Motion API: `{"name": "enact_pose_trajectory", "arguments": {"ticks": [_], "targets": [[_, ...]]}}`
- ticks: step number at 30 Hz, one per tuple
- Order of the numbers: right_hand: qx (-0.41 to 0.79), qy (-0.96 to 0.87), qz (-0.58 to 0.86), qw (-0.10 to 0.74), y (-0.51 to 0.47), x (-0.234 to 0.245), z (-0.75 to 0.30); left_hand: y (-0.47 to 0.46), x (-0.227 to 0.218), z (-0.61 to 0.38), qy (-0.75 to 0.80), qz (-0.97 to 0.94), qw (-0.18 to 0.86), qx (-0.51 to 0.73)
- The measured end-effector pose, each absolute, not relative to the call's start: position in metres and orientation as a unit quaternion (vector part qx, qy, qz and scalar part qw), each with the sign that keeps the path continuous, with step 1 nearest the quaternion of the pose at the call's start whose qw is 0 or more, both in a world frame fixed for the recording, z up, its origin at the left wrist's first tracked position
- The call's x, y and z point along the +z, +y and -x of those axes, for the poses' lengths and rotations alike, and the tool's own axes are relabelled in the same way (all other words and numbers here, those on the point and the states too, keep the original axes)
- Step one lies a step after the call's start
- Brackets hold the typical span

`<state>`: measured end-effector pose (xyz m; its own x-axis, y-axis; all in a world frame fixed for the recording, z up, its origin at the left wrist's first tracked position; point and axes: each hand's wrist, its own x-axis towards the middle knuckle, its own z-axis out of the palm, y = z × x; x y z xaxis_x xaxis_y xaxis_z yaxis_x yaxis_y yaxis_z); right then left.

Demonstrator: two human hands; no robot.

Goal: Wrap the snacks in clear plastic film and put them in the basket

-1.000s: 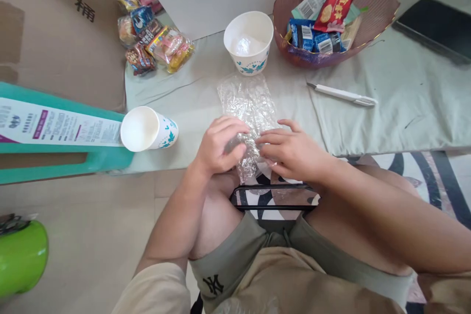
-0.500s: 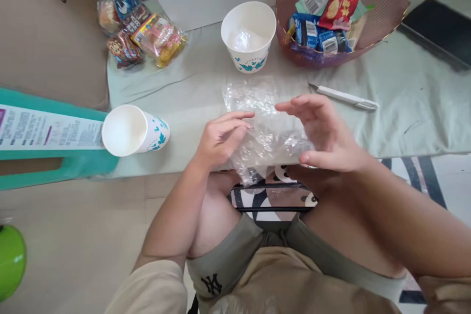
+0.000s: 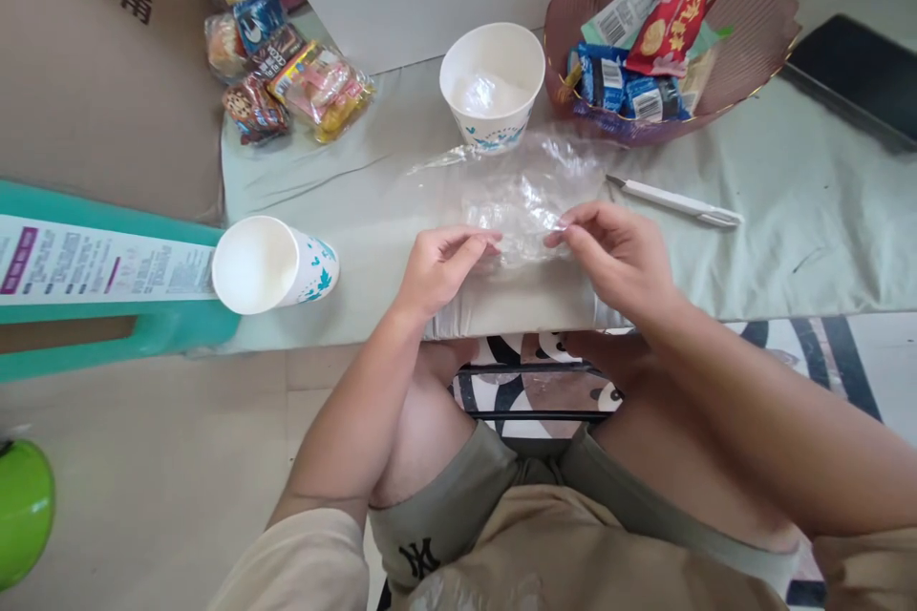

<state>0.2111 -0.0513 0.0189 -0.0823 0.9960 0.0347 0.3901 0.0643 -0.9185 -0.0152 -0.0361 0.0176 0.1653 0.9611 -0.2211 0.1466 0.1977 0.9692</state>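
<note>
A crumpled clear plastic bag point(image 3: 526, 200) lies spread over the cloth in front of me. My left hand point(image 3: 448, 267) pinches its near left edge between thumb and fingers. On the other side, my right hand point(image 3: 620, 253) is closed in a pinch on the bag's near right edge. Just beyond the bag stands a white paper cup point(image 3: 494, 81) with blue-green leaf prints; something clear and shiny sits inside it. A white pen point(image 3: 677, 200) lies to the right of my right hand.
Left of me a second paper cup point(image 3: 276, 265) lies tilted beside a teal box point(image 3: 115, 339). Several wrapped snacks point(image 3: 287, 76) are piled at back left. A pink ribbed bowl point(image 3: 752, 10) holds more snacks, with a black flat object point(image 3: 860, 76) to its right.
My right hand has gone from spread fingers to a pinch on the plastic bag. The bag has shifted away from me, off the table's front edge and toward the upright cup.
</note>
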Motion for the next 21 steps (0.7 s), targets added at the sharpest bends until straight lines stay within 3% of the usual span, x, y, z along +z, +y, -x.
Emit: {"name": "enact_pose_trajectory", "arguments": {"ticks": [6, 15, 21], "targets": [[0.410, -0.594, 0.555, 0.413, -0.054, 0.019, -0.208, -0.036, 0.017, 0.012, 0.556, -0.544, 0.527, 0.342], [0.358, -0.594, 0.632, 0.345, -0.042, 0.014, -0.211, -0.031, 0.012, 0.009, 0.579, -0.519, 0.491, 0.394], [0.317, -0.631, 0.643, 0.296, -0.034, 0.012, -0.217, -0.035, 0.017, 0.015, 0.592, -0.532, 0.509, 0.328]]}}
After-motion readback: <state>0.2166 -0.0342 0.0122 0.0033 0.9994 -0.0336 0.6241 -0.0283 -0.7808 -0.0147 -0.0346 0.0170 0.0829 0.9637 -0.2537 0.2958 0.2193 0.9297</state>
